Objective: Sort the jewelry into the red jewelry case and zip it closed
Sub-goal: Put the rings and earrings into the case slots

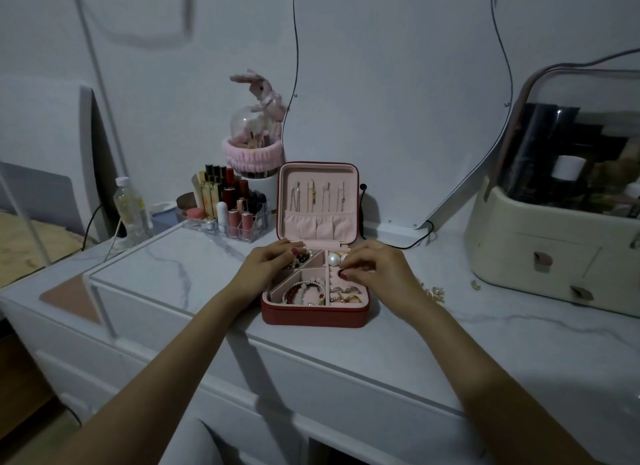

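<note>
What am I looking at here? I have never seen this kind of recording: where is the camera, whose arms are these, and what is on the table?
There is no machine here. One wide-angle camera sits on a person's head and looks down, so both arms reaching in from below are the wearer's own. The left hand rests at the back left compartment of the open red jewelry case, over some dark beads. The right hand pinches something very small at the ring section; I cannot tell what it is. Inside the case lie pearl earrings, bracelets and rings; necklaces hang in the raised lid. A few gold pieces lie loose on the marble tabletop. Behind stand a lipstick organizer, a bottle and a cream cosmetics box.
</note>
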